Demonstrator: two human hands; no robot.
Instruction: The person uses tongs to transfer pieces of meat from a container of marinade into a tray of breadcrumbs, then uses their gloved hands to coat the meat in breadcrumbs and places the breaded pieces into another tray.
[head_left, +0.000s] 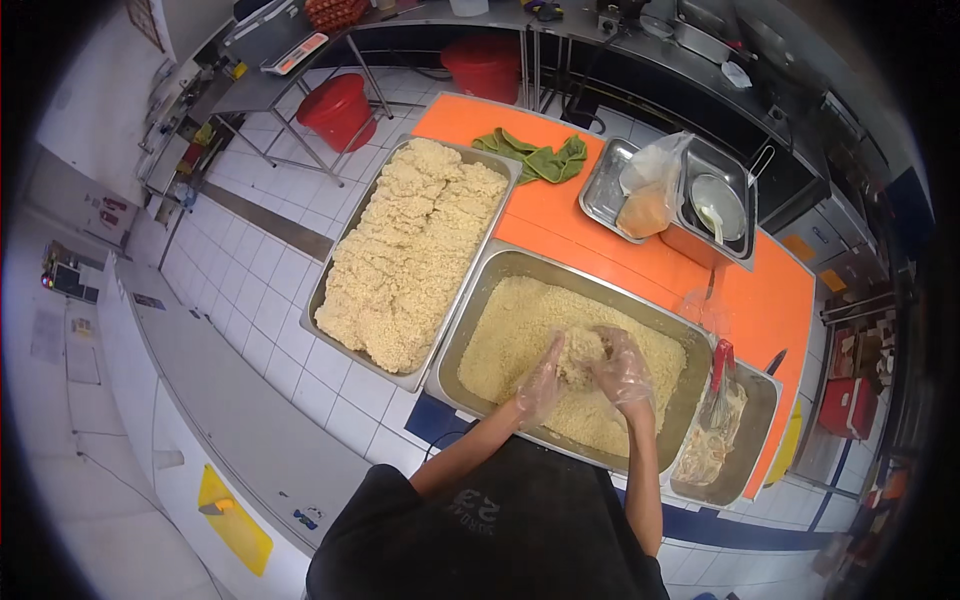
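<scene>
Both of my hands wear clear plastic gloves and are over a deep steel pan (480, 300) of pale breadcrumbs (517, 315). A crumb-coated piece of food (581, 352) is between them. My left hand (541, 382) rests its fingers along the piece's left side. On the other side, my right hand (622, 367) curls its fingers around the piece. Left of the pan, a second steel tray (315, 300) is heaped with breaded pieces (416, 255). To the right, a smaller steel pan (761, 427) holds battered pieces (705, 457) and a red-handled whisk (721, 382).
A green cloth (540, 156) lies on the orange tabletop (555, 225). Beyond it are a shallow steel tray (604, 176), a plastic bag of crumbs (651, 187) and a deep pan with a strainer (720, 202). A knife (777, 361) lies at the right edge. Red buckets (337, 112) stand on the floor.
</scene>
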